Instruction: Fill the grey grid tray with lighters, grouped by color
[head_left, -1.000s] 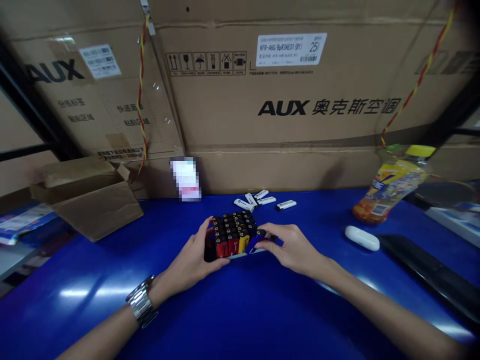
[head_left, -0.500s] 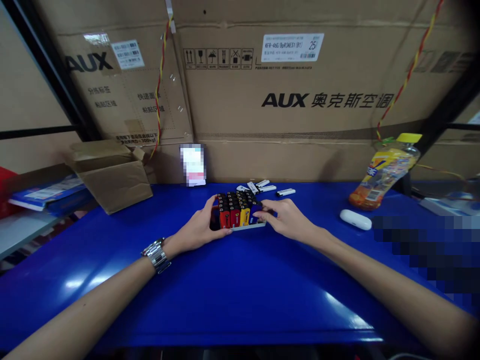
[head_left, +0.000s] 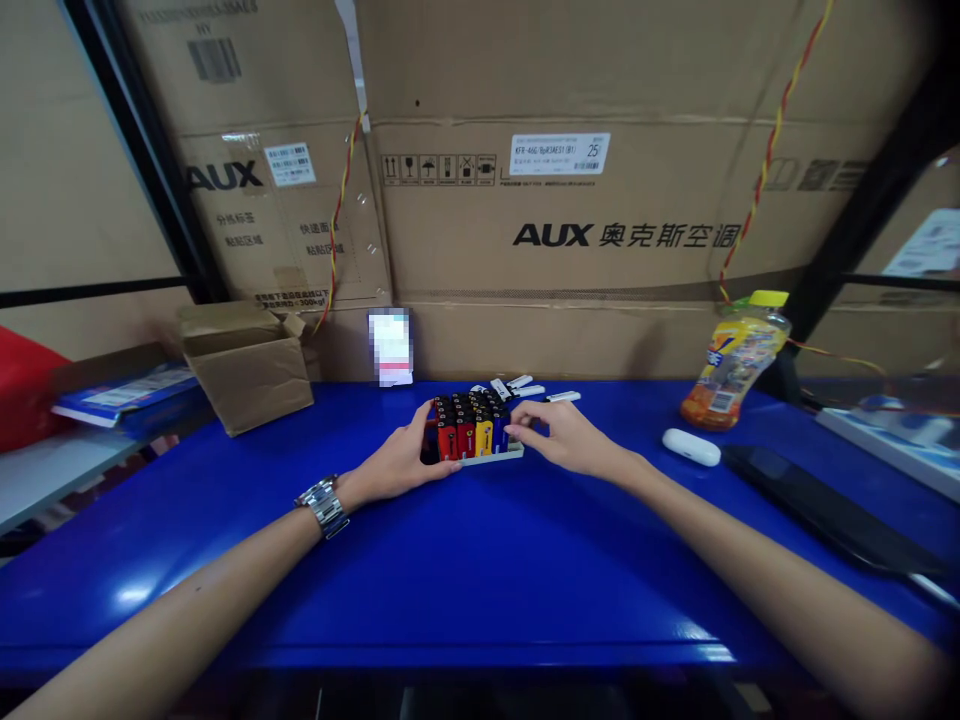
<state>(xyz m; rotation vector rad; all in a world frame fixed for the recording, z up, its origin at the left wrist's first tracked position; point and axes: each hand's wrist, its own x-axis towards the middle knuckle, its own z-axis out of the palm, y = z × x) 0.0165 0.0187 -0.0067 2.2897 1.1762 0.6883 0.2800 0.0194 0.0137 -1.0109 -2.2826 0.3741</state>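
Note:
Rows of upright lighters, red, yellow and blue with black tops, stand in a shallow white tray on the blue table. My left hand grips the tray and lighters from the left, thumb along the front edge. At the right side, my right hand has its thumb and forefinger bent close together beside the blue lighter; whether anything is between them is too small to tell. Several white lighters lie loose just behind the tray.
An open cardboard box stands at the back left, near a lit phone. To the right are a drink bottle, a white earphone case and a long black object. Large cartons form the back.
The view has tilted up and shifted. My right thumb and fingers have come slightly off the blue lighter, which now stands straighter in its row. My left hand keeps its hold.

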